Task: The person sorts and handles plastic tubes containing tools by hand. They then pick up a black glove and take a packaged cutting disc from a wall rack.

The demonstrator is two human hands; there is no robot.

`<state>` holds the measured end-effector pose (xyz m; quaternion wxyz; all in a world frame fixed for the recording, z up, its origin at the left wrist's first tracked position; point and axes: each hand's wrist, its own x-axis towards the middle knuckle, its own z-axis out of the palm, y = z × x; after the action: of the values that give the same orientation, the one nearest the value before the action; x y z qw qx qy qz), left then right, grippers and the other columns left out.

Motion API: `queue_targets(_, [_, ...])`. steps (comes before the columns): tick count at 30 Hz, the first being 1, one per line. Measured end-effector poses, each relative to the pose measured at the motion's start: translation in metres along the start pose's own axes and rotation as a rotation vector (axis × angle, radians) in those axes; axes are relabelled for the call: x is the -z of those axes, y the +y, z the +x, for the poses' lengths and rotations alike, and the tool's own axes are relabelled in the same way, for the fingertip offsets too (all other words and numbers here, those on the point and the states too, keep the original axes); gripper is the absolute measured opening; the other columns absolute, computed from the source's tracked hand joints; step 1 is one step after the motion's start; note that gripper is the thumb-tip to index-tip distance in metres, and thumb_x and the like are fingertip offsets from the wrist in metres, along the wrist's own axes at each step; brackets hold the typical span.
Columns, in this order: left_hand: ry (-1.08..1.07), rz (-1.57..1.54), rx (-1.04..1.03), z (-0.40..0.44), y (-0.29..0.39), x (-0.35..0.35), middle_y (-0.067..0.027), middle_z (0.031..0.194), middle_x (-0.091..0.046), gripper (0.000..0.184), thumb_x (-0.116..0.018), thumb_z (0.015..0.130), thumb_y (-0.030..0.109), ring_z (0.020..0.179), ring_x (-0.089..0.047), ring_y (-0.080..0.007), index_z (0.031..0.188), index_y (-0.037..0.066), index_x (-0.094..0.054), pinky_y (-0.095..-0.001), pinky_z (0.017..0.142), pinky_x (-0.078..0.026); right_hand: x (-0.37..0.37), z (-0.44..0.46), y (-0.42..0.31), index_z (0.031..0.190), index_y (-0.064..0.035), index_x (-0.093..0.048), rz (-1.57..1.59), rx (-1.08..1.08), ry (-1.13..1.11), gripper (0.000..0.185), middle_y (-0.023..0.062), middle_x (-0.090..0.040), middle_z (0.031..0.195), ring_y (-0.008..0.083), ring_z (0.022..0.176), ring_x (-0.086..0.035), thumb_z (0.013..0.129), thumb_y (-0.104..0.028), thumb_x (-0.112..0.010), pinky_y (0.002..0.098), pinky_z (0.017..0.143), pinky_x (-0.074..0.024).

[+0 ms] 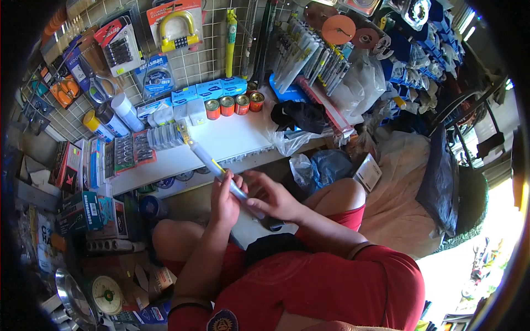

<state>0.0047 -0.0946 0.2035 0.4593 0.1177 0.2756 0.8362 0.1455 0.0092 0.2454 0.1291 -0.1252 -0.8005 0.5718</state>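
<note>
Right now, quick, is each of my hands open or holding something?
Left hand: closed, holding the long slim item.
Right hand: open beside it; contact cannot be told.

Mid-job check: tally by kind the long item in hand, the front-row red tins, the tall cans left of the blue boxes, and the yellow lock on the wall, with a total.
Long item: 1
Red tins: 4
Tall cans: 3
Yellow lock: 1
Total: 9

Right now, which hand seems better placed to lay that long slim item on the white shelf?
Probably the left hand: it grips the long slim item, whose far end points toward the white shelf. The right hand is beside the near end, thumb and fingers apart, so it looks less ready.
</note>
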Motion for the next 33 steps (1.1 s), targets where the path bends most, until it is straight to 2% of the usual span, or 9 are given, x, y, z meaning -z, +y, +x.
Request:
queue_targets(8, [0.116, 0.074, -0.181, -0.001, 0.008, -0.009, -0.0062, 0.092, -0.054, 0.022, -0.049, 0.105, 0.025, 0.087, -0.057, -0.0202, 0.116, 0.007, -0.047, -0.0387, 0.09, -0.048, -0.03, -0.009, 0.003, 0.143, -0.0051, -0.039, -0.269, -0.103, 0.129, 0.06, 0.0243, -0.062, 0.119, 0.0402, 0.105, -0.065, 0.091, -0.014, -0.068, 0.0394, 0.085, -0.053])
queue_targets(9, [0.127, 0.05, -0.175, -0.001, 0.012, -0.009, -0.006, 0.092, -0.054, 0.021, -0.05, 0.104, 0.026, 0.086, -0.057, -0.0204, 0.115, 0.007, -0.047, -0.0393, 0.09, -0.048, -0.034, -0.009, 0.004, 0.14, -0.0068, -0.043, -0.335, 0.121, 0.218, 0.058, 0.021, -0.065, 0.113, 0.0406, 0.099, -0.066, 0.089, -0.011, -0.07, 0.0406, 0.079, -0.0543])
queue_targets(13, [0.004, -0.13, -0.111, -0.003, 0.02, -0.004, -0.0005, 0.077, -0.048, 0.018, -0.051, 0.104, 0.03, 0.074, -0.053, -0.0161, 0.097, 0.013, -0.049, -0.0393, 0.079, -0.048, -0.036, -0.011, 0.008, 0.129, -0.0063, -0.052, -0.297, 0.081, 0.203, 0.043, 0.0163, -0.067, 0.102, 0.0238, 0.074, -0.065, 0.09, -0.01, -0.07, 0.0322, 0.064, -0.0515])
queue_targets(19, [-0.359, -0.263, 0.055, -0.009, 0.038, 0.002, 0.0057, 0.049, -0.029, 0.042, -0.04, 0.104, 0.043, 0.051, -0.035, -0.0121, 0.07, 0.018, -0.037, -0.0381, 0.074, -0.044, -0.037, -0.015, 0.006, 0.117, -0.012, -0.052, 1.157, -0.523, -0.194, 0.025, 0.0032, -0.056, 0.081, 0.006, 0.049, -0.037, 0.102, -0.031, -0.056, 0.0208, 0.042, -0.03])
queue_targets(22, [-0.586, -0.109, 0.009, -0.013, 0.04, -0.004, 0.0069, 0.049, -0.028, 0.042, -0.041, 0.103, 0.04, 0.051, -0.035, -0.0123, 0.068, 0.019, -0.032, -0.0379, 0.076, -0.046, -0.038, -0.024, 0.019, 0.116, -0.0133, -0.05, 1.234, -0.533, -0.331, 0.03, 0.0034, -0.055, 0.081, 0.0054, 0.048, -0.035, 0.103, -0.04, -0.051, 0.0177, 0.042, -0.0266])
queue_targets(23, [-0.706, -0.193, 0.033, -0.008, 0.041, -0.004, 0.0008, 0.061, -0.051, 0.036, -0.044, 0.102, 0.045, 0.064, -0.054, -0.0168, 0.083, 0.014, -0.051, -0.0408, 0.086, -0.047, -0.039, -0.027, 0.019, 0.114, -0.0116, -0.052, 1.205, -0.48, -0.316, 0.025, 0.0025, -0.055, 0.08, 0.0055, 0.049, -0.037, 0.102, -0.034, -0.056, 0.0192, 0.041, -0.0281])
queue_targets(26, [-0.226, 0.259, -0.091, -0.018, 0.037, -0.022, -0.013, 0.103, -0.066, 0.055, -0.046, 0.099, 0.053, 0.098, -0.063, -0.0235, 0.126, 0.004, -0.052, -0.0437, 0.097, -0.044, -0.025, -0.02, 0.013, 0.112, -0.0085, -0.056, 0.75, -0.209, -0.069, 0.022, -0.0004, -0.055, 0.081, 0.0043, 0.052, -0.04, 0.1, -0.026, -0.06, 0.0193, 0.045, -0.03])
queue_targets(27, [-0.347, 0.28, -0.07, -0.009, 0.036, -0.006, -0.0193, 0.139, -0.052, 0.081, -0.046, 0.097, 0.06, 0.125, -0.053, -0.0274, 0.152, 0.004, -0.026, -0.0438, 0.104, -0.041, -0.015, -0.013, 0.008, 0.112, -0.0049, -0.058, 0.66, -0.124, 0.076, 0.021, -0.0033, -0.056, 0.082, 0.0027, 0.06, -0.043, 0.098, -0.02, -0.063, 0.0189, 0.052, -0.0323])
queue_targets(33, [-0.129, 0.37, -0.005, -0.012, 0.048, -0.008, -0.0162, 0.131, -0.057, 0.063, -0.043, 0.102, 0.048, 0.113, -0.06, -0.0254, 0.151, 0.01, -0.031, -0.0391, 0.097, -0.045, 0.068, 0.013, -0.013, 0.144, -0.0023, -0.044, 0.154, 0.304, 0.718, 0.049, -0.0017, -0.06, 0.092, 0.0029, 0.074, -0.05, 0.097, -0.003, -0.058, 0.0189, 0.063, -0.0387])
